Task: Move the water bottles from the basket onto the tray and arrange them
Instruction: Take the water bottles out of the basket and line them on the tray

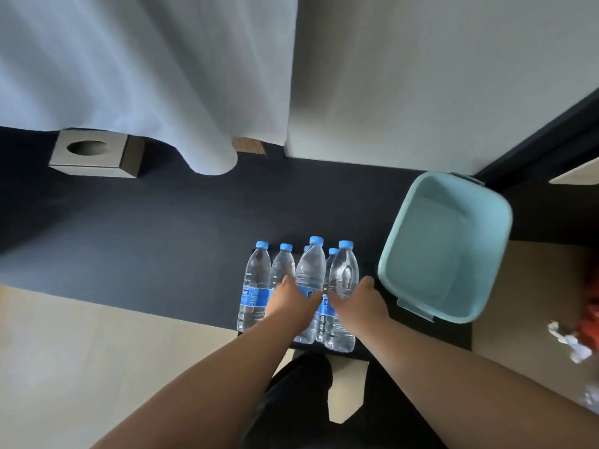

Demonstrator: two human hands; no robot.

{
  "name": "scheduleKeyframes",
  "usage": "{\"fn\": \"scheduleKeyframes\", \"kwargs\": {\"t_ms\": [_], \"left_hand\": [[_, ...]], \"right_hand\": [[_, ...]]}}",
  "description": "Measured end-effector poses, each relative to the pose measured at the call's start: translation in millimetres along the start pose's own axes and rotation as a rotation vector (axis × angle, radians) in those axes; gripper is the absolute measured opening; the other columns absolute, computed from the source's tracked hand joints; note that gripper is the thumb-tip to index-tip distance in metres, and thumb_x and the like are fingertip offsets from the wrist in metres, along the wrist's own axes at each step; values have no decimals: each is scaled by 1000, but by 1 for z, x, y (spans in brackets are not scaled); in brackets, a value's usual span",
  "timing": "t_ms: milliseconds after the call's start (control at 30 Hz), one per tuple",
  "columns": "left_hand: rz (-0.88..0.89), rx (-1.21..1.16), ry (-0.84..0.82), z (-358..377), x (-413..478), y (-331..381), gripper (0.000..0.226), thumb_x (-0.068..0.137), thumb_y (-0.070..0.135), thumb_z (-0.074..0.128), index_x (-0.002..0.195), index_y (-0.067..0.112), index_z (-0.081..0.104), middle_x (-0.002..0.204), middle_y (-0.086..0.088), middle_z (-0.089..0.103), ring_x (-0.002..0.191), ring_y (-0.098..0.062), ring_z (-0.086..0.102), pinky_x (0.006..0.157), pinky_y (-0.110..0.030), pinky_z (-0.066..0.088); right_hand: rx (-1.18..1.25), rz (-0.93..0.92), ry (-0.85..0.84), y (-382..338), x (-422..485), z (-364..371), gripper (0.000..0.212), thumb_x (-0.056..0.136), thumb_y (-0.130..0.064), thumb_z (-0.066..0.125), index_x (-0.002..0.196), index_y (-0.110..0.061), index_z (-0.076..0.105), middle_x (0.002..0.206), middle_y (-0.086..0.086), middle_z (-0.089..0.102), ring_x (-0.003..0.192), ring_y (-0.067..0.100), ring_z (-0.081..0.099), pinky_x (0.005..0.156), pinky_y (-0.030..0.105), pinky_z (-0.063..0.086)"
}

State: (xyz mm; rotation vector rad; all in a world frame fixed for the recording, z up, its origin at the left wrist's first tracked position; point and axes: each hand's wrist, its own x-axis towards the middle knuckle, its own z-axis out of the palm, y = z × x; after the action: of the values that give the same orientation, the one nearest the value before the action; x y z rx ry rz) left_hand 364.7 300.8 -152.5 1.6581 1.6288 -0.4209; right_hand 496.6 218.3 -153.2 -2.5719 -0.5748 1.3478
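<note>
Nearest to me, both bare forearms reach forward over my dark trousers toward the cluster of water bottles (311, 286), which I take as my landmark. My left hand (293, 303) is wrapped on the tall front bottle (310, 277) at the middle of the cluster, its grip clamped around the body at label height. My right hand (356, 303) is pressed against the right-front bottle (344, 280), fingers curled round its near side, so that grip is clamped on it too (the fingertips themselves are hidden behind the plastic).

I count six blue caps. The bottles stand upright and close together, some touching, on a dark tray (363, 346) whose near edge shows just below their bases. The leftmost bottle (254, 286) stands slightly apart from the rest, its blue label facing me.

Just right of the bottles sits the pale blue basket (405, 222), holding no bottles, its near corner close beside my right hand.

Beyond the bottles the dark counter (162, 228) stretches away. Far to their left on it rests a grey tissue box (97, 153) with a round opening, and behind the bottles a white curtain (146, 76) hangs down to the counter.
</note>
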Motion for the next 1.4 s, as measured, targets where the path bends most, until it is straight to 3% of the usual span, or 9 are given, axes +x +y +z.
{"fn": "scheduleKeyframes", "kwargs": {"t_ms": [200, 333, 500, 633, 767, 967, 1100, 1267, 1400], "left_hand": [[8, 64, -12, 20, 9, -13, 63, 84, 57, 63, 130, 19, 45, 116, 1, 60, 87, -18, 55, 66, -34, 44], [-1, 94, -35, 28, 11, -7, 71, 83, 60, 65, 135, 17, 43, 122, -1, 60, 88, -19, 57, 57, -31, 41], [-35, 138, -35, 38, 11, 1, 81, 86, 61, 65, 143, 13, 35, 135, -5, 54, 108, -25, 63, 72, -38, 53], [-18, 174, -26, 38, 11, 4, 81, 83, 67, 63, 137, 13, 36, 131, -5, 56, 104, -24, 63, 71, -39, 55], [89, 385, 12, 37, 12, -1, 87, 84, 81, 49, 137, 12, 37, 131, -5, 57, 113, -26, 63, 71, -39, 52], [273, 762, 71, 24, 14, -12, 97, 82, 92, 19, 135, 15, 42, 120, -5, 66, 105, -25, 66, 78, -41, 46], [317, 731, 11, 4, 12, -17, 87, 87, 87, 26, 142, 21, 39, 119, -1, 68, 103, -25, 68, 74, -39, 53], [293, 531, -204, -26, 9, -27, 68, 97, 66, 46, 150, 23, 40, 142, -2, 62, 124, -26, 61, 97, -44, 52], [283, 550, -218, -46, 2, -28, 64, 96, 60, 51, 152, 31, 40, 143, 0, 62, 126, -23, 61, 102, -42, 51]], "right_hand": [[5, 58, 47, 20, 19, 4, 49, 96, -43, 62, 121, -12, 34, 94, 10, 67, 75, 28, 68, 61, 42, 55], [-20, 22, 40, 32, 32, -4, 40, 93, -34, 68, 110, -16, 36, 100, 11, 66, 74, 24, 67, 55, 33, 48], [-65, 71, -22, 33, 37, 2, 46, 94, -32, 71, 118, -11, 38, 114, 14, 58, 87, 28, 66, 60, 34, 48], [-113, 122, -35, 35, 36, 11, 49, 96, -28, 71, 122, -10, 35, 119, 18, 53, 91, 29, 65, 63, 36, 52], [-221, 40, -23, 38, 38, 10, 49, 97, -33, 70, 124, -11, 36, 117, 13, 54, 85, 23, 60, 55, 29, 43], [-459, -108, -62, 41, 33, -10, 38, 100, -38, 62, 121, -14, 39, 112, 8, 58, 89, 23, 64, 67, 36, 51], [-473, -185, -139, 52, 21, -32, 39, 102, -40, 56, 128, -14, 43, 116, 8, 59, 98, 24, 65, 78, 37, 54], [-303, -204, -170, 81, -3, -67, 41, 102, -48, 56, 131, -20, 51, 105, -3, 65, 87, 13, 66, 77, 33, 54], [-211, -203, -59, 109, -18, -108, 35, 100, -47, 60, 125, -24, 57, 105, -12, 58, 93, 7, 60, 81, 27, 48]]}}
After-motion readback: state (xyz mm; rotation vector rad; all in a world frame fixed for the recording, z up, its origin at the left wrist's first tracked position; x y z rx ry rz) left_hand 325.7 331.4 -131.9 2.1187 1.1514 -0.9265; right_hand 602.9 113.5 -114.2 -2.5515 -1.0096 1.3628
